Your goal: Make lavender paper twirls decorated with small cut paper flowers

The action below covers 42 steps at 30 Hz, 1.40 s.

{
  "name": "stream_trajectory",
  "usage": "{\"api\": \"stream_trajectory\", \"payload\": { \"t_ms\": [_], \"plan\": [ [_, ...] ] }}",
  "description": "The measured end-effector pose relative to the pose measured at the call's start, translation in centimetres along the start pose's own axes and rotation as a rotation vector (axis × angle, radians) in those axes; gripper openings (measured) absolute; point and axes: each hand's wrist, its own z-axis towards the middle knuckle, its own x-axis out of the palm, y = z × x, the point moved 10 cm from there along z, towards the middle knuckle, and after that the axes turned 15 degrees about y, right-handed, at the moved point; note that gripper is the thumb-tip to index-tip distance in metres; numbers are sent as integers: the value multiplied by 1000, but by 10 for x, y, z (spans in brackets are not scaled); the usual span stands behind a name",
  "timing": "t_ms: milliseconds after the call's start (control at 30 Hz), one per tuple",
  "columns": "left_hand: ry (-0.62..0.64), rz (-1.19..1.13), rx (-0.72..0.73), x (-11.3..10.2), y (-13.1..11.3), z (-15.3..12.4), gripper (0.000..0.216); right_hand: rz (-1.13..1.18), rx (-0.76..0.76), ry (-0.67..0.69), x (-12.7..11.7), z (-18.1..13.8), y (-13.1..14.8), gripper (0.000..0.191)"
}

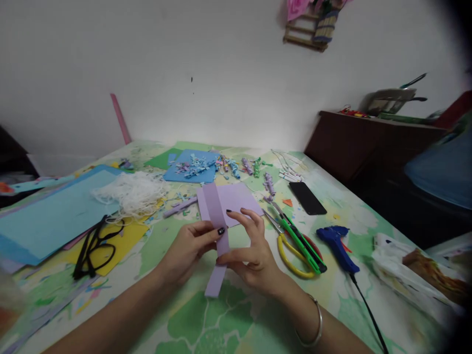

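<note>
The purple strip (215, 281) is held just above the tabletop (221, 327), midway along its near edge. Your left hand (187, 248) and right hand (255, 258) both pinch it at mid-length. Grip evenly and lightly to avoid creasing. Scissors (295, 251) lie right of it.

i note a plain white wall (221, 73) behind the surface (221, 329), which carries a green patterned cover. a dark wooden cabinet (354, 142) stands at right; a slatted wooden rack (305, 38) hangs on the wall.
</note>
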Motion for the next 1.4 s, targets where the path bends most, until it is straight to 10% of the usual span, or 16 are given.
{"api": "stream_trajectory", "payload": {
  "t_ms": [333, 533, 1400],
  "plan": [
    [-282, 131, 213, -44, -26, -6, 44, 654, 339, 101, 44, -6, -42, 11],
    [-42, 258, 202, -9, -26, -2, 25, 880, 628, -125, 39, -25, -74, 5],
    [-108, 288, 210, -9, -13, -6, 22, 914, 711, -148, 38, -27, -80, 20]
  ]
}}
